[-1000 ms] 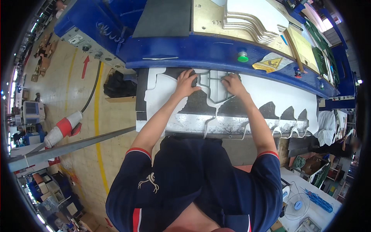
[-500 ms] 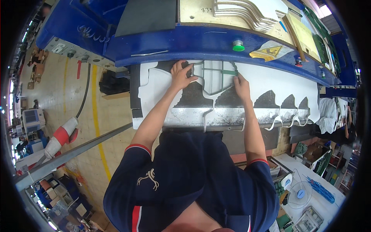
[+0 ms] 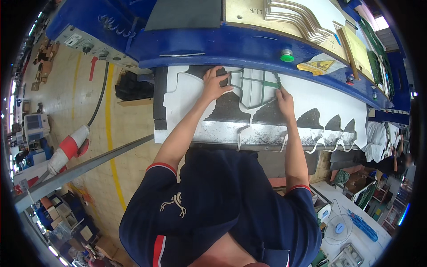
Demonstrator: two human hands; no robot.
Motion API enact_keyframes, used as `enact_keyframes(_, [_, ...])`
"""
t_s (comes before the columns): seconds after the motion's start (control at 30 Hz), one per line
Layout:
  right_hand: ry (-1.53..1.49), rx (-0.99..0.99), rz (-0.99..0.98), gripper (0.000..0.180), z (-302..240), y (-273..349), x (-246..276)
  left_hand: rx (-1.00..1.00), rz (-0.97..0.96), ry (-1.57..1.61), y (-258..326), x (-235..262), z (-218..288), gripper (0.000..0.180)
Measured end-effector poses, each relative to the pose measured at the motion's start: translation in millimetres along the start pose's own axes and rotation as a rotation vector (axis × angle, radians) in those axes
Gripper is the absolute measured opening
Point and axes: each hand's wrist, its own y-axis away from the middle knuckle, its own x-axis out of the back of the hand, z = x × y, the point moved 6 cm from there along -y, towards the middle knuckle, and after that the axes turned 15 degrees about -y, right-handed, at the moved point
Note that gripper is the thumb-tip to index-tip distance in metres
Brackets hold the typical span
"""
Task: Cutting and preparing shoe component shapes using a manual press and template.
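Observation:
A metal cutting die (image 3: 272,84) with thin edges and a green crossbar lies on a white sheet (image 3: 322,93), close under the blue machine's front edge. My left hand (image 3: 216,84) grips the die's left edge, with thumb and fingers parted around a dark gap in the sheet. On the opposite side, my right hand (image 3: 286,102) has its fingers closed at the die's right edge. Shaped cutouts in the sheet expose a dark surface (image 3: 227,107) underneath. Curved white offcut strips (image 3: 243,130) hang over the near edge.
The blue machine beam (image 3: 213,49) spans the far side, carrying a green button (image 3: 287,58). Stacked curved white pieces (image 3: 307,22) sit on a board above it. At left is a grey rail (image 3: 93,164) beside a red-and-white hanging device (image 3: 69,149). Another person stands at far right.
The whole view has shifted slightly. Both hands and the die keep about the same place on the white sheet.

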Motion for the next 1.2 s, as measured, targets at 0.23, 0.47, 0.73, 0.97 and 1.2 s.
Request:
enact_keyframes(0.23, [-0.034,-0.043,-0.028,0.042,-0.4,0.1,-2.4,0.017,-0.024,0.026,-0.5,-0.4,-4.1,0.057])
enact_keyframes(0.47, [-0.057,-0.006,0.002,0.042,1.0,1.7,-2.1,0.01,-0.02,0.024,-0.8,-1.1,0.1,0.06])
enact_keyframes(0.73, [-0.126,-0.098,-0.034,0.042,2.5,0.8,-3.4,0.019,-0.038,0.022,-1.1,0.1,-0.9,0.061])
enact_keyframes(0.97, [-0.135,-0.088,-0.053,0.042,2.0,1.1,-3.7,0.017,-0.032,0.045,-0.3,1.6,-0.9,0.06])
enact_keyframes(1.2, [-0.138,-0.104,-0.05,0.042,-1.1,3.7,-5.4,0.019,-0.036,0.039,0.5,1.3,-1.2,0.059])
